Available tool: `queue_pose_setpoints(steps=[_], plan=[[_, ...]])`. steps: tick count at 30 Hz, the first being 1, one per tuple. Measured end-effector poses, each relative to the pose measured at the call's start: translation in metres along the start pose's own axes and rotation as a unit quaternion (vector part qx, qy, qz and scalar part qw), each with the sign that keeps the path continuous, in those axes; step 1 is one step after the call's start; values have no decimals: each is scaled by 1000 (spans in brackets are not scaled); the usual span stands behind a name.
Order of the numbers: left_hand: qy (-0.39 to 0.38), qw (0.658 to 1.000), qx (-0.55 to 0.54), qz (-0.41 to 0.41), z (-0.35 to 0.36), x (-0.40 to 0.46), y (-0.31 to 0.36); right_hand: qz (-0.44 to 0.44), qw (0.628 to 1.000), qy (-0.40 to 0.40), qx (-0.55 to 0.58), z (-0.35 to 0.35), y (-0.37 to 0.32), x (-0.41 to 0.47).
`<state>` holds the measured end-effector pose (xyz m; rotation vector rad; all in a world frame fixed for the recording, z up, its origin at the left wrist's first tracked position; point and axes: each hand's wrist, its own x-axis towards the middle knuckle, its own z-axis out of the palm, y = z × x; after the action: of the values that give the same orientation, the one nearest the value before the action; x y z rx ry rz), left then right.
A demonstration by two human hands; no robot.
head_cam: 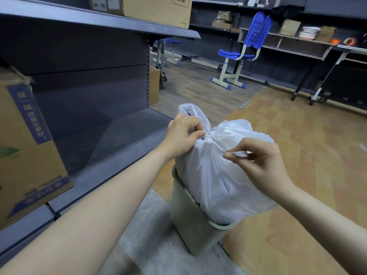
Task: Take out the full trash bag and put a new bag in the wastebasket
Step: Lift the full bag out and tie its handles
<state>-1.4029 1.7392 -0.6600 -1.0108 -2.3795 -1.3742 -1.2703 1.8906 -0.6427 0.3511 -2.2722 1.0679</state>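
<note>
Both hands work at the gathered top of a white trash bag (216, 175). On the left side, the left hand (183, 133) has its fingers curled, pinching the plastic right at the knotted neck of the bag. A loose flap of the bag stands up behind this hand. To the right, the right hand (260, 161) pinches a thin strip of the bag's plastic between thumb and fingertips, just beside the knot and slightly lower.

The full bag sits in a pale green wastebasket (190, 221), bulging well above its rim. The wastebasket stands on the floor, partly on a grey mat (143, 235), beside a dark metal shelf (111, 143). On the far left a cardboard box (25, 155) rests on that shelf. Farther back, to the right, stands a blue chair (246, 52).
</note>
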Motion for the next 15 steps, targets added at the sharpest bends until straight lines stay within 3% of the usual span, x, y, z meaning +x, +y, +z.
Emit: queue_pose_setpoints(steps=[4, 7, 10, 12, 15], plan=[[-14, 1000, -22, -9, -2, 0, 0, 91, 994, -19, 63, -3, -7, 5], [-65, 998, 5, 14, -8, -2, -4, 130, 989, -65, 34, -11, -9, 13], [-112, 992, 40, 36, -15, -6, -2, 161, 980, -100, -61, -16, -6, 19], [-132, 989, 51, 45, -19, -5, -2, 128, 970, -107, -175, -12, -10, 19], [-150, 986, 55, 52, -20, -5, -2, 62, 914, -120, -382, -2, -17, 16]])
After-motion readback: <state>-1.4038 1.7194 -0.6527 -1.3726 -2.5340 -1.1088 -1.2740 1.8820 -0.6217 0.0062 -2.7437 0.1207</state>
